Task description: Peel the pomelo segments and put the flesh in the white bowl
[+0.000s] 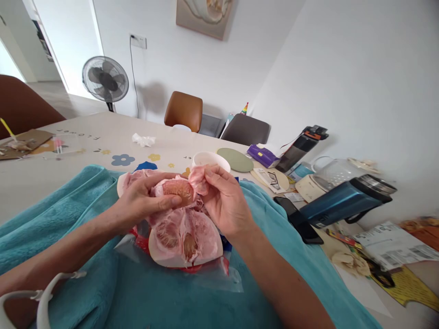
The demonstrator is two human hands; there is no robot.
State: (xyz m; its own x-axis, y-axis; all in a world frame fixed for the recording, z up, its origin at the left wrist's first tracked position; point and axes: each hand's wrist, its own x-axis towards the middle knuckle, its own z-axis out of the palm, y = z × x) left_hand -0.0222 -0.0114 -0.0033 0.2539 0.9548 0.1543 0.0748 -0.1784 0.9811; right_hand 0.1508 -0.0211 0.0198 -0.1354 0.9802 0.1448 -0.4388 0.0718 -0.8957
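Note:
My left hand (149, 198) is closed around a pomelo segment (176, 189), its thumb lying along the lower side of the bared orange-pink flesh. At the segment's right end, my right hand (228, 198) pinches a crumpled flap of pink membrane (199, 180) between thumb and fingers. Below both hands sits the opened pomelo rind (206, 240), thick and pink inside, with a bit of flesh in its middle. Another piece of rind (128, 183) shows behind my left hand. The rind rests on a clear and red plastic bag (219, 278) over a teal blanket (154, 301).
A white bowl (219, 160) stands just beyond my hands, beside a green round mat (235, 160). To the right are a phone (298, 219), a blue bottle (346, 201), a dark bottle (298, 148) and a glass kettle (334, 176). A crumpled tissue (144, 140) lies farther back.

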